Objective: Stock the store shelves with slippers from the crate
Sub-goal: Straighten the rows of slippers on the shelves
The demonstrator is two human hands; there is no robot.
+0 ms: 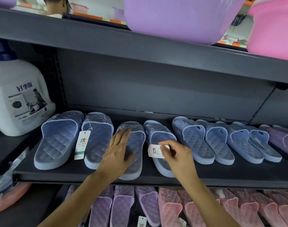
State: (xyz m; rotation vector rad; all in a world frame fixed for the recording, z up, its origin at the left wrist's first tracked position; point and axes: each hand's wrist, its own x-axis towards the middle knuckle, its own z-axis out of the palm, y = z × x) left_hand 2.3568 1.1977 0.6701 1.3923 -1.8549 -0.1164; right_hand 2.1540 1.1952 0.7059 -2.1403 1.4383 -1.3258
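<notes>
Head: slipper [137, 145] partly beneath left hand [118, 153]

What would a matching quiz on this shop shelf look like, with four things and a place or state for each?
Things:
1 left hand
2 right hand
3 white jug
4 purple basin

Places or states:
A on the upper shelf
B pinching a white tag
C flat on a blue slipper
D standing furthest left

Pairs: 1-C, 2-B, 3-D, 4-A
</notes>
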